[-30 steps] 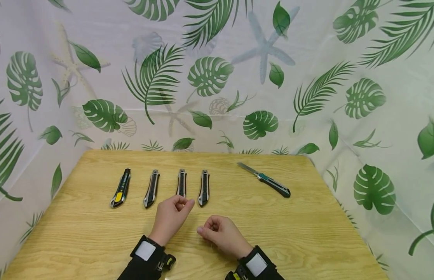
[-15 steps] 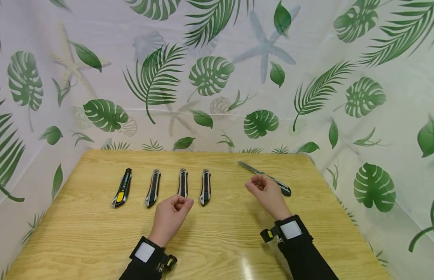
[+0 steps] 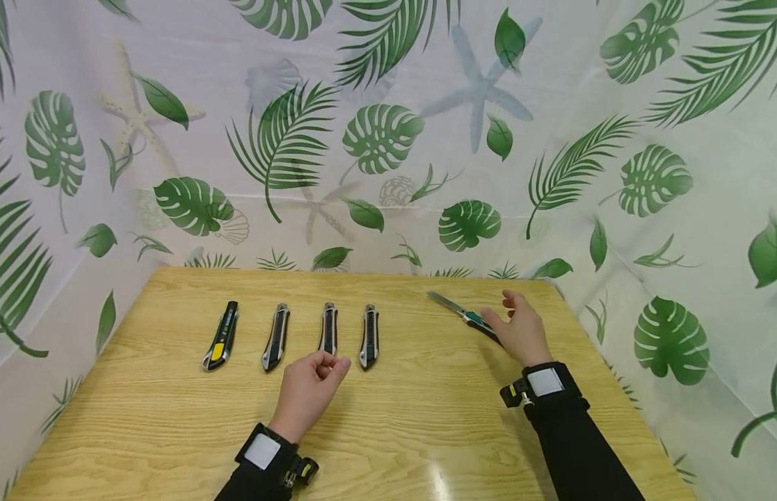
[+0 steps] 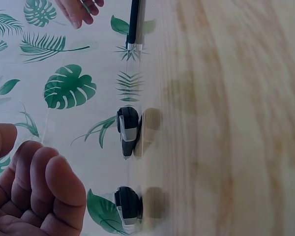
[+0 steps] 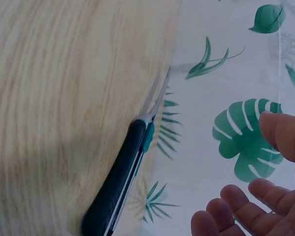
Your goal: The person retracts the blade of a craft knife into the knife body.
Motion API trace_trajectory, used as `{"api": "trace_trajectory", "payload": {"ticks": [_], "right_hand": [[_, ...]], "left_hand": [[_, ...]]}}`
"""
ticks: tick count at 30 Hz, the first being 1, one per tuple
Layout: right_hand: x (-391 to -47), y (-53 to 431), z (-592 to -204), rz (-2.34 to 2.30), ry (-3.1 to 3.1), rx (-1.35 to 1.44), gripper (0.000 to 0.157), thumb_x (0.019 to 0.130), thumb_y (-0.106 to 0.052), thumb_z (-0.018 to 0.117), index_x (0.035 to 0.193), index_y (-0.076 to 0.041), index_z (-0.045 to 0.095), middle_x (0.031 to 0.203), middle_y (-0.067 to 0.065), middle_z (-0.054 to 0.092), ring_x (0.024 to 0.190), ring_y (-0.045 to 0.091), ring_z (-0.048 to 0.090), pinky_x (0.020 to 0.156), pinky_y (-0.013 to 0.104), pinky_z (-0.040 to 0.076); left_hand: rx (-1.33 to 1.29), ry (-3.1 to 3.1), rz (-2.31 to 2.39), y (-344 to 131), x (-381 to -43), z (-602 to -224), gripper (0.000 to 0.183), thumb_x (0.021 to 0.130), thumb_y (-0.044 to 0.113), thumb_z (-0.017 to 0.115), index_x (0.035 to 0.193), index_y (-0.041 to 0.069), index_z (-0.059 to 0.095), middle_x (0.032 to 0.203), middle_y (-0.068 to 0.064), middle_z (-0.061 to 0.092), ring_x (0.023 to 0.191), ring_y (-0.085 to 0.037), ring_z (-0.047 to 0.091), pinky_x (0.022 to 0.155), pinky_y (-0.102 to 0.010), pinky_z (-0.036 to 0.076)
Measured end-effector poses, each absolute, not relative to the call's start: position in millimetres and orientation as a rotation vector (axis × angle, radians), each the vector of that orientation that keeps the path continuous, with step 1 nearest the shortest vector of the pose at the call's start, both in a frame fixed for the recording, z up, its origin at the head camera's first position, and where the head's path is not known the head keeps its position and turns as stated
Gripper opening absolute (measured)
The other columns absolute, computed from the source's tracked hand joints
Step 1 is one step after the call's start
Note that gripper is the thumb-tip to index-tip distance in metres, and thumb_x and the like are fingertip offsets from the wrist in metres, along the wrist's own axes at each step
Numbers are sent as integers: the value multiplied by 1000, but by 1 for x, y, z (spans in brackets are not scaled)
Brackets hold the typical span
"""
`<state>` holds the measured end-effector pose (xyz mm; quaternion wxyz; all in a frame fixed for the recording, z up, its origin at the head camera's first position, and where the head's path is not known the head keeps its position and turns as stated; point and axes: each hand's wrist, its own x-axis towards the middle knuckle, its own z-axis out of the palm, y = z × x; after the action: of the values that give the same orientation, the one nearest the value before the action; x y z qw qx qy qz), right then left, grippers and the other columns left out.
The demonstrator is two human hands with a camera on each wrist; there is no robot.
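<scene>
A black utility knife with a teal slider (image 3: 476,321) and its blade extended lies slantwise at the right of the wooden table. My right hand (image 3: 519,328) hovers over its handle end, thumb and fingers spread apart and holding nothing. In the right wrist view the knife (image 5: 123,172) lies on the table, separate from the fingertips (image 5: 236,199). My left hand (image 3: 308,390) is loosely curled with nothing in it, in front of a grey-and-black utility knife (image 3: 328,327) whose lower end it overlaps. Similar knives stand to its left (image 3: 275,337) and right (image 3: 369,337).
A black utility knife with a yellow patch (image 3: 220,337) lies at the left end of the row. The wooden table (image 3: 401,431) meets a leaf-printed cloth (image 3: 401,229) along its back and sides.
My right hand has moved from the front middle of the table rightward and forward to the extended knife, its fingers spreading. My left hand and the knives have stayed in place.
</scene>
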<state>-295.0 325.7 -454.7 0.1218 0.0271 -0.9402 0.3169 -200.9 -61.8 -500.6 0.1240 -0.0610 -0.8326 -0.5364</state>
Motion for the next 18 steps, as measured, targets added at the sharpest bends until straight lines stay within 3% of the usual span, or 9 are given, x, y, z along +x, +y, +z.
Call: {"api": "trace_trajectory", "payload": {"ticks": [9, 18], "right_hand": [[-312, 337, -472, 812, -2883, 40, 69, 98, -32, 63, 145, 10, 37, 135, 36, 44, 117, 48, 44, 93, 61, 42], [-320, 339, -487, 718, -2984, -5, 66, 96, -31, 65, 144, 9, 42, 131, 34, 51, 108, 46, 53, 87, 59, 47]], "left_hand": [[-180, -2442, -1511, -62, -202, -505, 22, 93, 36, 71, 79, 18, 70, 61, 6, 58, 54, -12, 51, 51, -30, 43], [-178, -2450, -1550, -61, -201, -503, 19, 93, 33, 71, 80, 19, 70, 62, 5, 58, 54, -14, 51, 51, -30, 43]]}}
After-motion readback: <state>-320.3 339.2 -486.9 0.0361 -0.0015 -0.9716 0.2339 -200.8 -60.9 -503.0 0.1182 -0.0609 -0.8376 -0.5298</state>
